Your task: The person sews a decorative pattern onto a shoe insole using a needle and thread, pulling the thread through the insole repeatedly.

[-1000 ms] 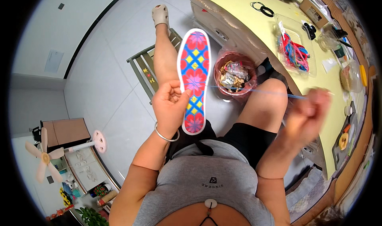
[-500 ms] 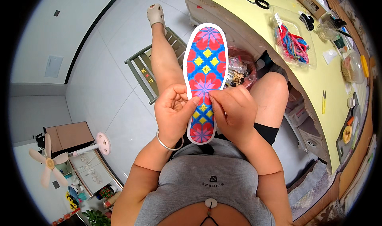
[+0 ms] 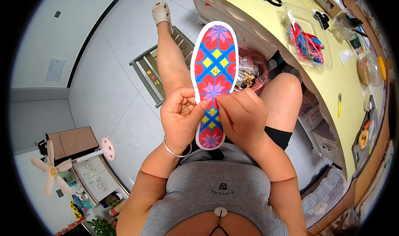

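Note:
An embroidered insole (image 3: pixel 215 61) with a white border stands lengthwise before me, toe end away. Its stitching makes red and pink flowers and yellow diamonds on blue. My left hand (image 3: pixel 181 111) grips its left edge at the narrow waist, thumb on the stitched face, other fingers curled at the edge and partly behind. At the same height my right hand (image 3: pixel 242 113) is closed, thumb and forefinger pinched against the face right of the middle. Whatever lies in that pinch, if anything, is too small to make out.
Right, a yellow-topped table (image 3: pixel 309 86) holds a clear tray (image 3: pixel 291 57) of coloured thread (image 3: pixel 306 44), yellow snips (image 3: pixel 339 105) and jars. Under its edge stands a pink-lined bin (image 3: pixel 259 80). Ahead is a green slatted stool (image 3: pixel 151 76) beside my leg. A fan (image 3: pixel 52 171) stands left.
My right hand has shifted very slightly left, its fingertips still at the insole's face. The insole has tilted a little; my left hand keeps its hold.

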Demonstrator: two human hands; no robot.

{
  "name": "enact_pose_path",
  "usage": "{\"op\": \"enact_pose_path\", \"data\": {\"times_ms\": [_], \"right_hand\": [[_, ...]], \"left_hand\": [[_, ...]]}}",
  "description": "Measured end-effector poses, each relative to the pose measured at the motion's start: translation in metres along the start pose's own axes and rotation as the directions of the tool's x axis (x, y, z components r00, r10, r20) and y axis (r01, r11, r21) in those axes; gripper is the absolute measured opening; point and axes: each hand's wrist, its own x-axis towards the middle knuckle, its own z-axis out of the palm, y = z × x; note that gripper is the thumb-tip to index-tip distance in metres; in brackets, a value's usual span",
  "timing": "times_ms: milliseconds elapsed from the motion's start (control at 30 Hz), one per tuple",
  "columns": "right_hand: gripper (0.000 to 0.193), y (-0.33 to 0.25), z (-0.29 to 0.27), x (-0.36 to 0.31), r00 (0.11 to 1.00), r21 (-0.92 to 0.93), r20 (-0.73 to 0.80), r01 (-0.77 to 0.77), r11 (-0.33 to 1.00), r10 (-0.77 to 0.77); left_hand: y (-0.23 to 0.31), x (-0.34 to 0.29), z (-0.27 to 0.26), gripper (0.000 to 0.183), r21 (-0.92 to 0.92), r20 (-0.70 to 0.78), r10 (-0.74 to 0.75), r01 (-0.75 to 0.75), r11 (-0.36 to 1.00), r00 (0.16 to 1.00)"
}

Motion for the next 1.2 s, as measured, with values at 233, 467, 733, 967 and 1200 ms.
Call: {"op": "enact_pose_path", "data": {"times_ms": [233,467,733,967,1200], "right_hand": [[0.015,-0.007,-0.001,0.002,0.993,-0.036,0.118,0.001,0.999,0.003],[0.007,-0.012,0.003,0.002,0.985,0.166,0.046,-0.173,0.971,0.167],[0.006,0.023,-0.015,0.001,0.801,0.572,-0.028,-0.478,0.667,0.598],[0.025,0.01,0.008,-0.009,0.474,0.697,0.717,-0.482,-0.531,0.51],[0.018,0.084,0.002,-0.023,0.486,0.732,0.623,-0.084,-0.676,0.613]], "left_hand": [[-0.014,-0.008,0.0,0.017,0.473,-0.02,0.254,-0.215,0.854,0.967],[-0.018,-0.005,-0.002,0.018,0.561,0.04,0.352,-0.313,0.766,0.935],[-0.001,0.008,-0.004,0.022,-0.26,0.019,-0.043,0.046,0.965,0.999],[-0.007,0.007,0.005,0.022,-0.322,0.126,-0.182,0.213,0.922,0.975],[-0.003,0.006,0.002,0.022,-0.263,0.082,-0.14,0.157,0.952,0.987]]}}
